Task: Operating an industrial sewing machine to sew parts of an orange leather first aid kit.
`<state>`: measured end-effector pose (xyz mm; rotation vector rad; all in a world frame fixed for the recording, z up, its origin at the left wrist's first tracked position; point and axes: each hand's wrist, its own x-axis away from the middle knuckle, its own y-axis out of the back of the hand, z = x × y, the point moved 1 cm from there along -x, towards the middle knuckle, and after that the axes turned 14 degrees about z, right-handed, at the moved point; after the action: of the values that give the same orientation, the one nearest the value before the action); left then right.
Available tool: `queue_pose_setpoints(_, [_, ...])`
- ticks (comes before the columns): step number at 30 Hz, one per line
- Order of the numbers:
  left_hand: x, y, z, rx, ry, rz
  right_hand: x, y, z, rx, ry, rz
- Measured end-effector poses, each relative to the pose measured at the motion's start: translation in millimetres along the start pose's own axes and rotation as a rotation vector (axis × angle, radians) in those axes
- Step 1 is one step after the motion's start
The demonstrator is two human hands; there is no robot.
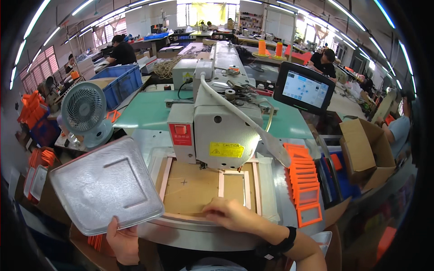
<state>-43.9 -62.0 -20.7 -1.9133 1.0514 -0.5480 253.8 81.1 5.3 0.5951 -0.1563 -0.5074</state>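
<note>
My left hand (123, 244) grips the near edge of a silver-grey rectangular panel (108, 185) with rounded corners, a raised rim and two pressed lines. Its thumb lies at the rim; the other fingers are mostly hidden. The panel is tilted, left of an industrial sewing machine (226, 128). Under the machine's head lies a brown template board (190, 187) with pale strips and a small rectangular frame (234, 185) on its right part. My right hand (233, 216) is over the board's near edge, fingers curled and closed; whatever they pinch is hidden.
Orange rectangular frames (304, 189) lie in an overlapping row at the right. Beyond stand a touch screen (304, 88) and an open cardboard box (366, 151). A fan (84, 110) and a blue crate (118, 86) stand at the left. Several people work at tables farther off.
</note>
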Motion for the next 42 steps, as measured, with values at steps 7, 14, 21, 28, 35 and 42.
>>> queue_pose_setpoints(7, [-13, -53, 32, 0.046, 0.033, 0.32, 24, 52, 3, -0.136, -0.034, -0.795])
queue_pose_setpoints(14, [-40, -57, 49, 0.039, 0.047, 0.344, 10, 70, -38, -0.031, -0.129, -0.706])
queue_pose_setpoints(21, [-34, -18, 27, 0.089, 0.19, 0.34, 6, 25, 3, -0.094, 0.084, -0.328])
queue_pose_setpoints(28, [-30, -35, 38, 0.019, 0.126, 0.365, 29, 50, 15, 0.097, 0.078, -0.482])
queue_pose_setpoints(35, [-35, -79, 71, -0.055, 0.017, 0.423, 11, 64, -17, -0.143, 0.044, -0.817])
queue_pose_setpoints(42, [-41, -57, 52, 0.045, 0.034, 0.348, 7, 49, -48, -0.352, -0.105, -0.538])
